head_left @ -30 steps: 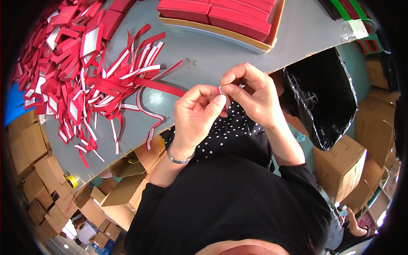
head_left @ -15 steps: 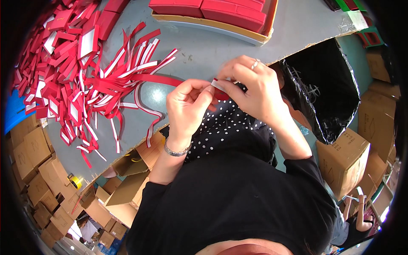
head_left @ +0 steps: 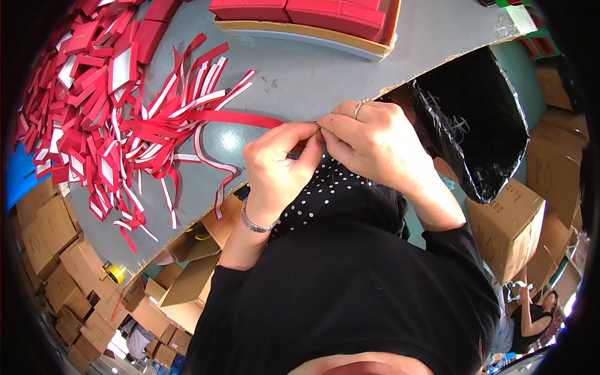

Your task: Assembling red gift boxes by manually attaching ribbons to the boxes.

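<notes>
A flat red ribbon strip [head_left: 240,117] runs from the heap on the table to my fingers. My left hand [head_left: 278,169] is closed in a pinch around the strip near its end. Fingertip to fingertip with it, my right hand [head_left: 375,144] is also pinched, at the strip's end; what lies between its thumb and forefinger is hidden. On the left lies a tangled bundle of red strips with white backing [head_left: 165,125]. Many small red boxes [head_left: 87,81], some showing white sides, are piled beyond it.
A shallow carton [head_left: 306,34] of larger red boxes stands at the table's far side. An open black-lined bin [head_left: 494,119] with white scraps is at my right. Brown cartons [head_left: 506,225] stand on both sides. Another person [head_left: 531,322] is at the lower right.
My right hand has come down and its fingers have closed against my left fingertips. The white piece seen between them is now hidden. My left hand has turned slightly.
</notes>
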The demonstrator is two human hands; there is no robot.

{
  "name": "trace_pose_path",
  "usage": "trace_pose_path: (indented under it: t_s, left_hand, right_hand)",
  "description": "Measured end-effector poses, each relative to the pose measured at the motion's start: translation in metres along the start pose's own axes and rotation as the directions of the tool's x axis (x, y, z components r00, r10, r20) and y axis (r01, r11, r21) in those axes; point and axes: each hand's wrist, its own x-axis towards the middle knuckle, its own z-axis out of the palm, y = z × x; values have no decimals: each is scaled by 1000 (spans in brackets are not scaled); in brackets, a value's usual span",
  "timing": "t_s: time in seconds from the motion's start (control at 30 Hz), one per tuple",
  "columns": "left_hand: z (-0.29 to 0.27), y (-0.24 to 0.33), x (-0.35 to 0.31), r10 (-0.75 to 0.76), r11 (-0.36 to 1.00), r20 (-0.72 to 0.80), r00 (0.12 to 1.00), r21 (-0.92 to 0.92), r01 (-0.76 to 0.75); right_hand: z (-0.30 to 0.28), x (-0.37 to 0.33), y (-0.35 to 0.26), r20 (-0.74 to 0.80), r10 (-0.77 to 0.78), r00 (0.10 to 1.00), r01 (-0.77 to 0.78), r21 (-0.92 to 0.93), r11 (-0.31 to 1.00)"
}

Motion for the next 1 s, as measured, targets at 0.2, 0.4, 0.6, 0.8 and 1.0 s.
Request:
trace_pose_path:
  t_s: [0.2,0.4,0.6,0.8,1.0]
  left_hand:
    - [0,-1,2,119,989,-6,993,86,-118]
    - [5,-8,-5,-140,959,7,990,-249,137]
    - [-12,-7,-1,-180,443,71,981,-885,145]
    - [-73,-5,0,-213,95,33,977,-994,54]
    - [-89,5,-3,-73,-114,88,993,-990,79]
  right_hand:
    - [7,-2,1,-68,59,996,-55,64,996]
    - [12,-4,0,-36,492,870,-400,533,746]
    - [-1,-35,50,103,775,623,-302,946,117]
    - [-68,-165,223,-101,956,276,-178,972,154]
    - [-141,-331,366,-532,837,-127,-992,79,-101]
